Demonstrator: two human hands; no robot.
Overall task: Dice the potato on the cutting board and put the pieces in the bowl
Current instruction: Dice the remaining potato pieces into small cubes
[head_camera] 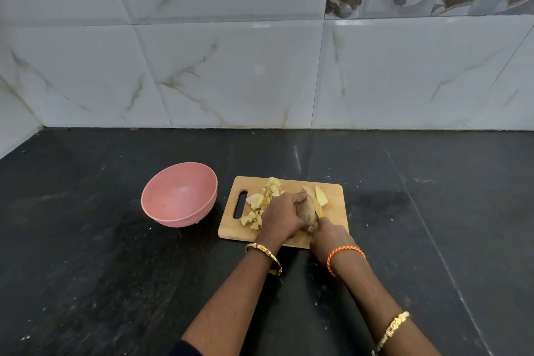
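From the head view, you're mid-slice: your left hand [281, 215] grips the potato [307, 212] on the cutting board [332, 196], your right hand [329, 235] clasps the knife [318, 208]. Next, dice, then fill the bowl [179, 196].

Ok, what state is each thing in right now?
potato: part cut, gripped by left hand
knife: in right hand, blade in potato
diced pieces: piled on cutting board
slice: lying beside the blade
pink bowl: upright, empty
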